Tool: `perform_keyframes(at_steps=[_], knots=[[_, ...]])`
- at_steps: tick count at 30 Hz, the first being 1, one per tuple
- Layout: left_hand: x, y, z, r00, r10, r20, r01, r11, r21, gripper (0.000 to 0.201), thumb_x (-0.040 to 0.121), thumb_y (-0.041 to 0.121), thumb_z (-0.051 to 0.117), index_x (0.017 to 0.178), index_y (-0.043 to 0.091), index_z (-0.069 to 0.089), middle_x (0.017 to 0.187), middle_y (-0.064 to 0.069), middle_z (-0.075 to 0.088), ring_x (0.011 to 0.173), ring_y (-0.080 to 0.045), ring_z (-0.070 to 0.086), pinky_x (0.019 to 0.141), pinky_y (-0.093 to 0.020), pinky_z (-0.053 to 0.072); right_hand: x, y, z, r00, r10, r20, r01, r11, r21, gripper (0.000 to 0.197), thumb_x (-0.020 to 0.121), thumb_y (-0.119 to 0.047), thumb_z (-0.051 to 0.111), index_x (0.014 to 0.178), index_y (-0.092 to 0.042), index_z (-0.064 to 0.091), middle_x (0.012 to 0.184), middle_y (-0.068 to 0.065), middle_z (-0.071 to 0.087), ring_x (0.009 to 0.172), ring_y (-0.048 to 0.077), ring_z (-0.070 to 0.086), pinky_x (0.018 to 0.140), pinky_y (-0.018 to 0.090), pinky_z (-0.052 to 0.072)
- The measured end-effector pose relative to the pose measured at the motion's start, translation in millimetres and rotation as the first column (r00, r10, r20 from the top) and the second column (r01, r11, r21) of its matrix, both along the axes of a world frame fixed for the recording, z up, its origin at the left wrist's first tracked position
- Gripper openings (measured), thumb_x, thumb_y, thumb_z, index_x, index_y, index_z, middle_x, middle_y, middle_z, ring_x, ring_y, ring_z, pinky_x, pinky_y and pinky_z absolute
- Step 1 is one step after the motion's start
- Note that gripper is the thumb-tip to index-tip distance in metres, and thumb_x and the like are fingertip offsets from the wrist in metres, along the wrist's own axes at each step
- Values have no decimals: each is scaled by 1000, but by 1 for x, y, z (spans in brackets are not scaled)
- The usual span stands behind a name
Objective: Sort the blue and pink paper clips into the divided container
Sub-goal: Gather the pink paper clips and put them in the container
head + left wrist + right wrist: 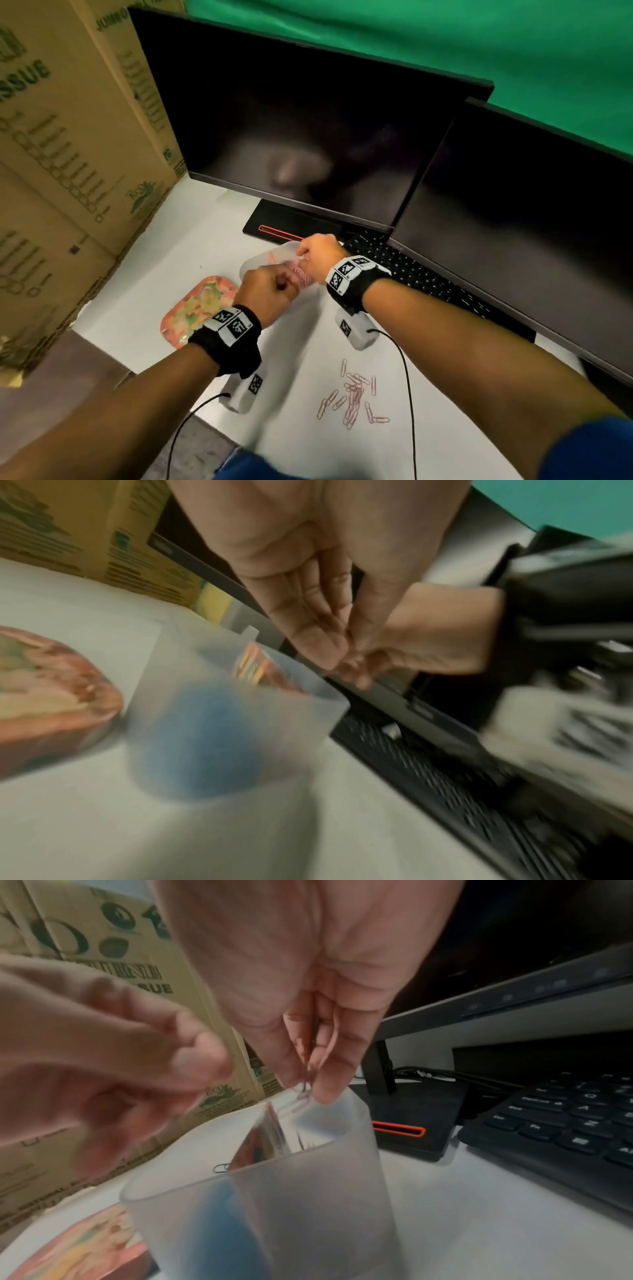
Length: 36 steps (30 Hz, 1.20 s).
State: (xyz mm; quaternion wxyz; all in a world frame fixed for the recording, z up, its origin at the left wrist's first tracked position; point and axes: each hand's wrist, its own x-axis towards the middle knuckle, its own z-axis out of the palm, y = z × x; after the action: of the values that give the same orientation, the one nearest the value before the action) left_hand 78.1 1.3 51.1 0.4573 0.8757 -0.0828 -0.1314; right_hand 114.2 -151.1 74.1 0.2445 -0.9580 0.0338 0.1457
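Observation:
A frosted divided container (255, 262) stands on the white desk in front of the monitor stand. Blue shows through the wall of one compartment (219, 1226); a colourful card (251, 666) stands as its divider. Both hands hover over the rim. My right hand (302, 257) pinches a tangle of pink paper clips (303, 275), and its fingertips (325, 1088) sit just above the far compartment. My left hand (291, 284), fingers curled, holds the lower end of the same tangle. Several loose pink paper clips (352, 394) lie on the desk near me.
A pink patterned tin (198, 306) lies left of the container. A black keyboard (411, 270) and two dark monitors (308, 137) close off the right and back. Cardboard boxes (68, 154) wall the left. One dark clip (221, 1168) lies behind the container.

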Motion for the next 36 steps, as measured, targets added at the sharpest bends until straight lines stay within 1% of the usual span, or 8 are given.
perform_keyframes(at_steps=[3,6,11,17,23,28,31,36], knots=[[-26,0,-13,952,-301,-51,306,940,154,7,81,17,65,82,22,70,79,7,72,74,-12,67,70,-17,51,-8,-5,-2,998,32,56,-34,999,28,35,85,-20,65,120,-18,64,118,7,65,106,25,62,93,35,52],[-51,-7,-28,837,-520,-171,541,737,404,22,76,28,66,97,21,67,93,3,69,85,-18,63,74,-24,50,-46,-28,-13,993,34,114,-38,999,26,32,88,-16,54,118,-21,65,120,5,64,105,22,62,92,29,49],[-93,-20,-53,657,-610,-443,741,415,528,37,71,44,71,93,16,64,97,-5,68,87,-26,64,67,-29,47,-145,-73,-68,974,167,-155,-181,980,-83,60,85,-6,45,139,-30,46,150,-10,39,133,14,45,112,26,35],[-103,-40,-63,654,-658,-373,740,453,497,17,83,23,57,91,16,70,99,-7,71,92,-25,66,79,-30,52,-210,-71,-103,900,430,-72,-431,902,8,66,80,10,48,143,-11,42,155,6,31,144,24,27,115,42,32],[-111,-60,-67,635,-718,-286,752,489,442,22,85,15,50,94,17,70,98,-5,71,92,-24,63,73,-25,42,-242,-78,-96,953,298,-50,-289,948,132,55,89,-5,43,139,-26,47,141,-8,50,127,13,48,108,16,33],[-116,-59,-66,693,-666,-275,708,557,435,49,77,42,69,118,19,54,114,-1,57,105,-23,57,85,-29,45,-256,-94,-84,989,117,-94,-120,992,-31,78,84,-36,64,150,-21,24,144,-3,34,133,16,32,111,26,34],[-124,-60,-65,665,-664,-343,729,476,492,71,68,51,76,122,18,45,117,-3,52,104,-24,58,87,-35,49,-261,-85,-89,973,60,-221,-89,988,-124,101,72,-50,73,150,-18,16,139,-1,30,128,19,32,102,34,43],[-129,-72,-71,671,-693,-262,719,524,456,25,82,30,64,104,18,59,97,-3,55,96,-26,60,75,-27,42,-255,-61,-103,978,-8,-209,12,1000,18,75,74,-37,77,136,-22,39,125,-3,38,113,19,50,95,32,47]])
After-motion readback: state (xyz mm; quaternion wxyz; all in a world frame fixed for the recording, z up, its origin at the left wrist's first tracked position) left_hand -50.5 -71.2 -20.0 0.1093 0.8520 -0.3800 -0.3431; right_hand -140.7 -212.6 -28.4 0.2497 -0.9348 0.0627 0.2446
